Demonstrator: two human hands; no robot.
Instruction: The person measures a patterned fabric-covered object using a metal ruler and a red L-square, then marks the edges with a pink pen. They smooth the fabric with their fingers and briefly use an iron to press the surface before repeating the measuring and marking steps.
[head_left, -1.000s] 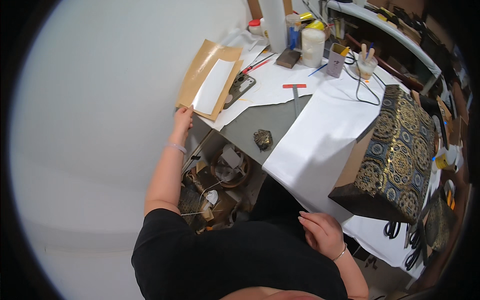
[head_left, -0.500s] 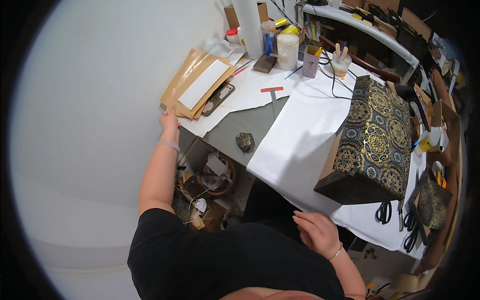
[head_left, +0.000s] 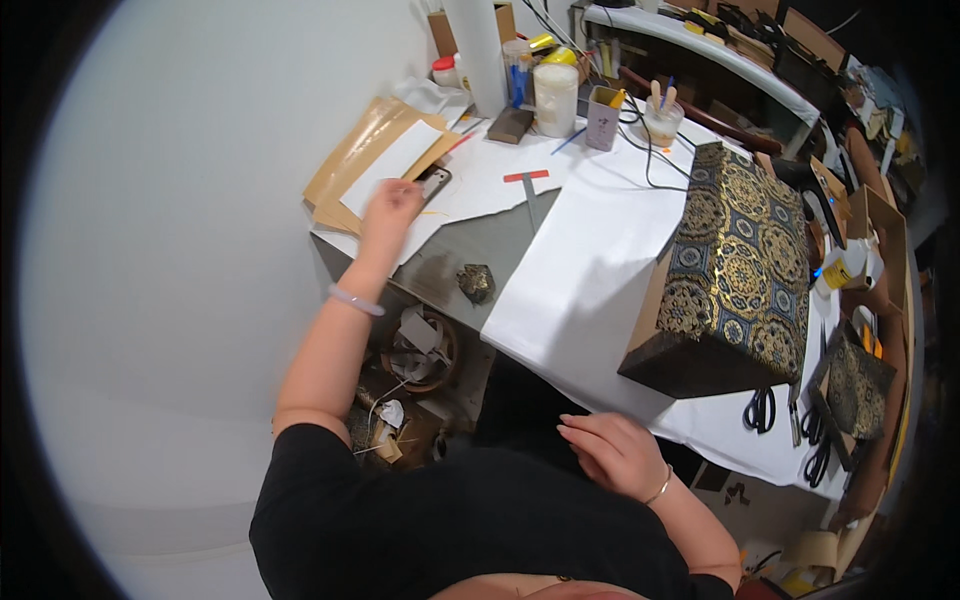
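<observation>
Left hand point(head_left: 397, 207) is reaching over sheet point(head_left: 393, 160), blur hiding its grip, ideally clearing phone point(head_left: 437, 183) beside fingertips; right hand point(head_left: 618, 455) is hanging half-uncurled.

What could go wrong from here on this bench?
1. The left hand is over the white sheet and close to the phone; it might knock either.
2. The brown sheets lie near the table corner, so a brush could slide them off.
3. A black cable runs beside the cup with sticks; a snag might tip it.
</observation>
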